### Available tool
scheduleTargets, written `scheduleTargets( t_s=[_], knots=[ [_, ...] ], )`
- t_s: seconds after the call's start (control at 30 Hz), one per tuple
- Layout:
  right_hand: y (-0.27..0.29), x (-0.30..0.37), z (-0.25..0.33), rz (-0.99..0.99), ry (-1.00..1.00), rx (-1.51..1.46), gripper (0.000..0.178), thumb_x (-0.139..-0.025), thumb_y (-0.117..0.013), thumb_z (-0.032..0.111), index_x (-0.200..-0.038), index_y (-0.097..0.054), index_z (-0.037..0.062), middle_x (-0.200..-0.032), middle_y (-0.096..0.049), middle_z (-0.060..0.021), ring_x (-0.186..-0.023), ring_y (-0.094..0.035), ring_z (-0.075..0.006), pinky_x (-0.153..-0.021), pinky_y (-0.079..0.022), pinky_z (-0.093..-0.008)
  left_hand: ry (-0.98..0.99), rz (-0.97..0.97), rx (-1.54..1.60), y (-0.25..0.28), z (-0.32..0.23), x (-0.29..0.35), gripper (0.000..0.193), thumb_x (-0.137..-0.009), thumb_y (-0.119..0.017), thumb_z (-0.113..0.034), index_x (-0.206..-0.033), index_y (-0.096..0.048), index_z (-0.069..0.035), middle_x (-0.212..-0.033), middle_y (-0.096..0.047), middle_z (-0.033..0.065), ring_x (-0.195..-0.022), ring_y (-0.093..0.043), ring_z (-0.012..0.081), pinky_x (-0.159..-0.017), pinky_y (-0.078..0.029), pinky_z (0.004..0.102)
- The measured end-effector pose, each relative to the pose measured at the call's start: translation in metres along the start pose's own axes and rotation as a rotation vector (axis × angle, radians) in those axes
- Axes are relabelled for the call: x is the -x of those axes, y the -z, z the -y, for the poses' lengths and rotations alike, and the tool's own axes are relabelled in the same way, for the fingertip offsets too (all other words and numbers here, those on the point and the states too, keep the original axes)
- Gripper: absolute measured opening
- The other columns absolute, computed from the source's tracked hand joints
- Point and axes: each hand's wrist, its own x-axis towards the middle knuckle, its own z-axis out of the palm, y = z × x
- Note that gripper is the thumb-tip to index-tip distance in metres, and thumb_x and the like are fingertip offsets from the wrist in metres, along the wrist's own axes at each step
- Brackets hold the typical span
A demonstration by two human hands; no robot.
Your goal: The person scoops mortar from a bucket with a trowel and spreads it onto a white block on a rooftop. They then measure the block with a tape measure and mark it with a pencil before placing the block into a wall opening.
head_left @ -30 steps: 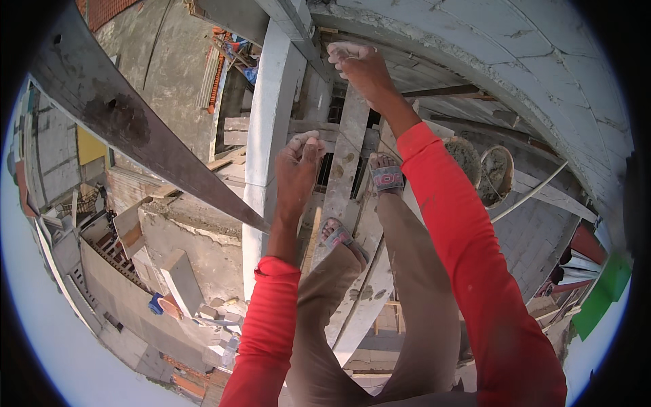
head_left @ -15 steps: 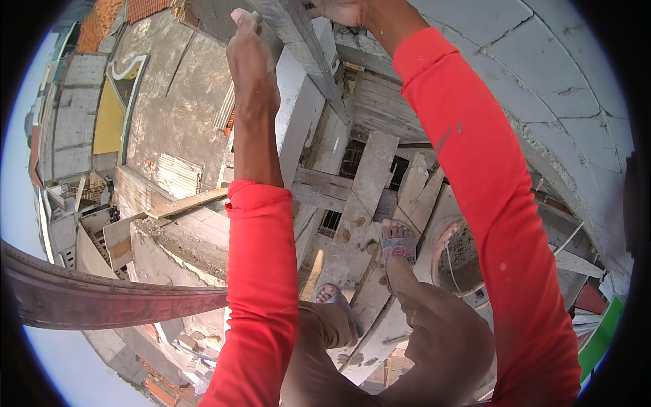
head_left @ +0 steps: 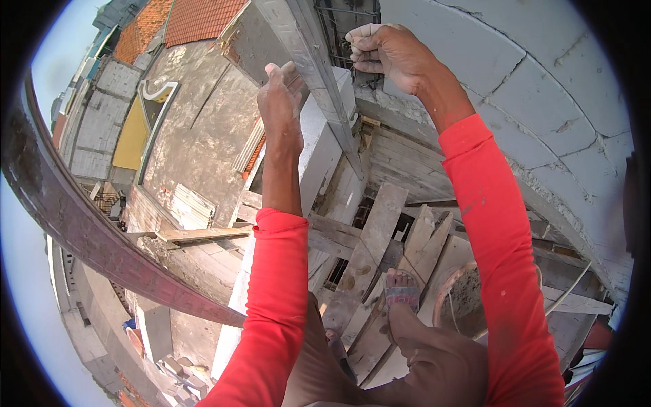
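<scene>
A long grey beam with a worn surface slants down from the top of the view between my hands. Left of it, my left hand is raised, thumb up and fingers stretched toward the beam's side; whether they touch it is unclear. To the right of the beam, my right hand is up beside thin steel bars, its dusty fingers bent inward and close together. Anything between those fingertips is too small to make out. A white block-like surface lies behind the beam.
A wall of large grey blocks rises at the right. My feet in sandals stand on rough planks, with dark gaps between some. A bucket of grey mix is by my right leg. A long reddish bar crosses the left; roofs lie below.
Both hands now appear lower and farther right in the view. My right hand, partly cut off before, is now wholly visible with curled fingers. The reddish bar slants more steeply as the view shifts.
</scene>
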Motion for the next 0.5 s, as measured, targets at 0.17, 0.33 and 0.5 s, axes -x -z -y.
scheduleTargets(
  t_s=[0.17, 0.33, 0.5],
  knots=[
    [-0.004, 0.088, -0.02, -0.043, 0.135, -0.272, 0.016, -0.099, -0.07, 0.014, -0.108, -0.071, 0.0018, -0.1, -0.07, -0.0057, -0.098, -0.068, -0.0186, -0.1, -0.054, -0.0397, 0.179, -0.093, 0.001, 0.008, 0.024, 0.045, 0.043, -0.112, -0.054, -0.025, -0.137, -0.06, 0.01, -0.125, -0.071, 0.0197, -0.117, -0.07, 0.0281, -0.101, -0.054, 0.0382],
    [-0.021, 0.167, -0.044, 0.172, 0.207, 0.274, 0.022, -0.1, -0.073, 0.02, -0.109, -0.075, 0.0001, -0.104, -0.076, -0.0077, -0.091, -0.07, -0.0216, -0.094, -0.056, -0.0401, 0.49, 0.248, 0.453, 0.019, 0.043, 0.068, 0.035, -0.112, -0.056, -0.024, -0.132, -0.058, 0.006, -0.095, -0.066, 0.0061, -0.084, -0.066, 0.0169, -0.078, -0.056, 0.0317],
    [-0.03, 0.165, -0.049, 0.403, 0.167, 0.49, 0.033, -0.103, -0.069, 0.029, -0.107, -0.077, -0.0025, -0.099, -0.079, -0.0107, -0.087, -0.071, -0.0215, -0.089, -0.057, -0.0362, 0.424, 0.137, 0.549, 0.063, 0.035, 0.05, 0.022, -0.111, -0.06, -0.022, -0.114, -0.062, 0.0, -0.068, -0.039, -0.0084, -0.054, -0.035, 0.0041, -0.047, -0.034, 0.0211]
  ],
)
